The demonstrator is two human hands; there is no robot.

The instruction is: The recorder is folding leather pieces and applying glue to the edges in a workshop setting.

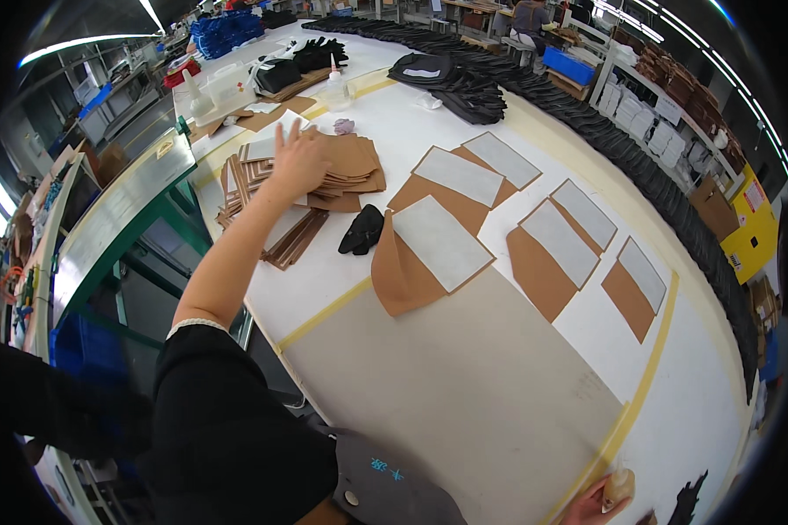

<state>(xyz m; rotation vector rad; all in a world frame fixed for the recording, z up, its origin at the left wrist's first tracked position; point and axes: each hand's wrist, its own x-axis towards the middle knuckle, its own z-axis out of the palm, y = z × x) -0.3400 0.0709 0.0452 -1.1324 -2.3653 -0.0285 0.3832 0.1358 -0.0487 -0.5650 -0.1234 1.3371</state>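
Note:
My left hand (298, 159) reaches across to a pile of brown cut pieces (352, 166) at the far left of the table, its fingers spread over it. Some layers beside it show white faces, and narrow brown strips (296, 238) lie at its near edge. At the lower right edge my right hand (589, 506) is closed around a small yellowish translucent bottle (620, 486), partly cut off by the picture's edge. Several brown pieces with white rectangular panels lie spread out, the nearest (442, 245) with its left side curling up. A crumpled black cloth (362, 231) rests between pile and piece.
A grey board (446, 376) bordered by yellow tape covers the near table. Further back stand a white squeeze bottle (335, 91), a clear plastic bin (228, 87) and stacked black pieces (451, 83). A long row of black pieces (622, 149) lines the far edge. Another person (529, 19) sits beyond.

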